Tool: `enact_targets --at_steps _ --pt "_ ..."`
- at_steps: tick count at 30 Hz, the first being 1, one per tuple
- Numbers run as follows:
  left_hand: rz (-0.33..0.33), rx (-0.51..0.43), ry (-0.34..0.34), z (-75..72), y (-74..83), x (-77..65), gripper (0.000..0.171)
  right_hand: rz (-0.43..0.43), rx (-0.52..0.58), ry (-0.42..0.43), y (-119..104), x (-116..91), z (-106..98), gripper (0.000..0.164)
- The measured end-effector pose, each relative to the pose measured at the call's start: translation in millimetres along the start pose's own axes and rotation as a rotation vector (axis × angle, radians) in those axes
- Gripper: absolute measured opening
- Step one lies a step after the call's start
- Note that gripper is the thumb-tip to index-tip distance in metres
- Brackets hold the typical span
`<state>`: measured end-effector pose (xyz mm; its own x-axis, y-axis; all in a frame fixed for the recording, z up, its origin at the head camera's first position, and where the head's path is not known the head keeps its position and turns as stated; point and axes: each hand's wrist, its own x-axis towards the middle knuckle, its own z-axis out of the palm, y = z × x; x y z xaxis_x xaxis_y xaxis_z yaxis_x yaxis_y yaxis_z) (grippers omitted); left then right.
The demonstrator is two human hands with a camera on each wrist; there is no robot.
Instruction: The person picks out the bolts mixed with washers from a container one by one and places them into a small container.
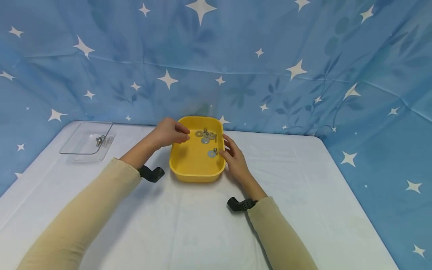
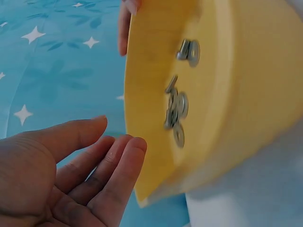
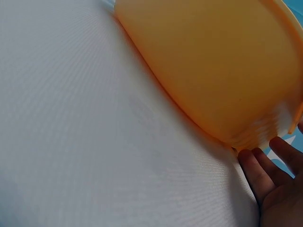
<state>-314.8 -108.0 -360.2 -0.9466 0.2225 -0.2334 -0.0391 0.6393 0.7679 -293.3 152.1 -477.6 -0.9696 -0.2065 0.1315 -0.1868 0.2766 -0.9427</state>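
A yellow plastic bin (image 1: pixel 189 165) stands on the white-covered table, with several washers (image 1: pixel 205 140) and bolts (image 1: pixel 215 150) lying toward its right side. My left hand (image 1: pixel 168 132) hovers at the bin's left rim. In the left wrist view its thumb and fingers are relaxed and apart, with nothing between them. On the other side, my right hand (image 1: pixel 236 161) grips the right wall, thumb over the rim and fingers (image 3: pixel 258 172) against the outside. The left wrist view shows the bin's inside with two groups of hardware.
To the left sits a clear plastic container (image 1: pixel 86 140) with a few metal bolts (image 1: pixel 100 140) in it. A blue curtain (image 1: pixel 202 90) with white stars hangs right behind the table (image 1: pixel 189 225). Each wrist wears a black band (image 1: pixel 152 174).
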Motion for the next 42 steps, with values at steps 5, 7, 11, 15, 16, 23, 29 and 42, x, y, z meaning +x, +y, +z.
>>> enact_targets --at_steps 5,7,11,15,16,23,29,42 --pt "0.003 -0.064 -0.045 14.0 4.8 6.9 0.036 0.004 0.002 -0.001 -0.6 0.3 0.8 0.061" --pt "0.000 -0.103 -0.064 20.1 7.1 9.8 0.036 0.002 0.002 -0.004 -0.1 0.7 0.7 0.061" --pt "-0.008 -0.172 -0.094 33.7 10.0 17.6 0.038 0.000 0.002 -0.006 0.5 1.0 0.2 0.060" --pt "-0.014 -0.206 -0.109 47.2 11.6 25.0 0.037 -0.001 0.003 -0.010 0.6 1.1 -1.1 0.059" --pt "-0.016 -0.211 -0.109 50.3 12.0 26.6 0.036 -0.004 0.005 -0.012 0.9 1.2 -1.4 0.059" --pt "-0.028 -0.202 -0.148 70.2 11.9 36.3 0.033 -0.004 0.015 -0.023 -0.2 0.9 -2.1 0.059" --pt "-0.097 -0.238 -0.137 82.8 12.6 37.5 0.030 -0.002 0.007 -0.017 -1.9 0.9 -0.8 0.060" --pt "-0.280 -0.477 -0.087 94.4 11.9 49.7 0.036 0.014 -0.005 -0.008 -1.4 1.7 -1.3 0.059"
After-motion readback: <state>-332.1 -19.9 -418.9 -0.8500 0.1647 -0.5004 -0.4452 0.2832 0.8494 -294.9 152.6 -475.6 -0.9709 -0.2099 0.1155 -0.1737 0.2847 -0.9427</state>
